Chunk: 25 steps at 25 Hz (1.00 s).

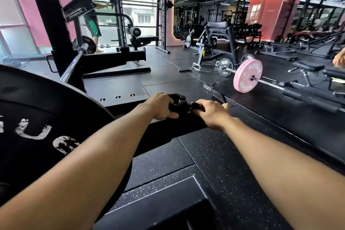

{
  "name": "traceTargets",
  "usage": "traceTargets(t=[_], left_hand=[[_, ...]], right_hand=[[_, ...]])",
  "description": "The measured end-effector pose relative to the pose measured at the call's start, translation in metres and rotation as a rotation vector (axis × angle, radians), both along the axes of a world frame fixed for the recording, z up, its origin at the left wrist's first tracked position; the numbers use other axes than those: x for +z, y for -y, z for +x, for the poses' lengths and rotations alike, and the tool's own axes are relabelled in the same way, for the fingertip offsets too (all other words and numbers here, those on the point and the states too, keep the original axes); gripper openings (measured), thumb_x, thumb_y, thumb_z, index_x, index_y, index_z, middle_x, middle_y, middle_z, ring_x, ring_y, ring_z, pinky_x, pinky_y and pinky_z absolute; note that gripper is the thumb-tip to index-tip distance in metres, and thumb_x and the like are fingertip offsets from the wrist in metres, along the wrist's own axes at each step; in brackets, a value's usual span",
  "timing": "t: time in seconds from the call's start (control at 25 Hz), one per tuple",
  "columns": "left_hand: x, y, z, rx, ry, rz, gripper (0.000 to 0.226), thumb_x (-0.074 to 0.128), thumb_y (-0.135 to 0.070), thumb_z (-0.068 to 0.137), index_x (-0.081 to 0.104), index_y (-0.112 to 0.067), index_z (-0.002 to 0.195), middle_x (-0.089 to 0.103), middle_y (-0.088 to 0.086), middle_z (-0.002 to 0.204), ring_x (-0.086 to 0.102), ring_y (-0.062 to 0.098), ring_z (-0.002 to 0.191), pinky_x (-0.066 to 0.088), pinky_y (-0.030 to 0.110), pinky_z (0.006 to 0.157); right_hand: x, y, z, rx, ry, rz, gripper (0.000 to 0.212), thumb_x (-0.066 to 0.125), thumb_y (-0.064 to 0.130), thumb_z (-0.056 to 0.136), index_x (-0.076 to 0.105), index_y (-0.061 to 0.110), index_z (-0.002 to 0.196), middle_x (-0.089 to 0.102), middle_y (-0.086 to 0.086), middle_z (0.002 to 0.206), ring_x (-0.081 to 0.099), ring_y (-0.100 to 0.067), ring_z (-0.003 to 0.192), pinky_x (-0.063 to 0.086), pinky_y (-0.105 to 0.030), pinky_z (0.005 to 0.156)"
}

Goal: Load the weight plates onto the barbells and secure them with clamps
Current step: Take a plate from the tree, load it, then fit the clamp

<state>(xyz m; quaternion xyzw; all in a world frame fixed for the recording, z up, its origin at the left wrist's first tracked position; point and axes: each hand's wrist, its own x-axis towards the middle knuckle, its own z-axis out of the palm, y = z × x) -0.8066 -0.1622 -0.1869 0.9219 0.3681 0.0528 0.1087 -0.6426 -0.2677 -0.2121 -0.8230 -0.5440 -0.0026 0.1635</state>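
The black weight plate [37, 127] stands upright on its edge, to the left of the grip and nearer the camera. Just beyond it, the left hand [160, 106] curls round the black clamp [180, 103], while the right hand [212, 112] pinches its lever end from the other side. The barbell sleeve is hidden beneath. Judged step: securing. The next move calls for seating the clamp against the plate and closing the lever.

A large black plate [43, 127] with worn white lettering stands upright at left. A black clamp [180, 103] sits beyond it. Farther right, pink plates [247, 75] sit on a barbell [270, 84] on the floor.
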Motion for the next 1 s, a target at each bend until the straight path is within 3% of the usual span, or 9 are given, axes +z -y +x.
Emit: traceTargets(t=[0.16,0.6,0.84,1.0], left_hand=[[-0.003,0.01,-0.012,-0.023,0.062,0.054,0.021,0.078,-0.03,0.083,0.062,-0.018,0.088,0.046,0.006,0.098,0.05,0.026,0.095,0.036,0.028,0.082],[0.026,0.12,-0.091,-0.136,0.084,0.111,0.025,0.077,-0.025,0.084,0.07,-0.01,0.103,0.052,0.004,0.101,0.049,0.022,0.097,0.042,0.031,0.089],[0.041,0.222,-0.187,-0.091,0.13,0.134,0.024,0.076,-0.027,0.086,0.07,-0.014,0.105,0.054,0.004,0.102,0.054,0.022,0.102,0.042,0.031,0.091],[0.05,0.299,-0.267,-0.055,0.206,0.087,0.019,0.076,-0.021,0.086,0.069,-0.009,0.099,0.057,0.008,0.105,0.057,0.025,0.104,0.043,0.033,0.096]], right_hand=[[0.001,0.005,-0.006,-0.021,0.042,0.062,0.024,0.047,0.042,0.098,0.063,0.031,0.113,0.07,0.001,0.11,0.058,-0.021,0.114,0.021,-0.042,0.093],[0.033,0.113,-0.066,0.058,0.139,0.071,0.028,0.053,0.051,0.096,0.063,0.039,0.119,0.068,0.007,0.12,0.053,-0.016,0.122,0.02,-0.043,0.098],[0.04,0.198,-0.138,0.267,0.024,0.174,0.029,0.057,0.052,0.092,0.069,0.03,0.108,0.07,0.007,0.106,0.056,-0.015,0.112,0.019,-0.04,0.089],[0.057,0.261,-0.2,0.425,-0.186,0.151,0.034,0.067,0.046,0.087,0.07,0.017,0.103,0.07,0.006,0.1,0.06,-0.015,0.103,0.03,-0.023,0.097]])
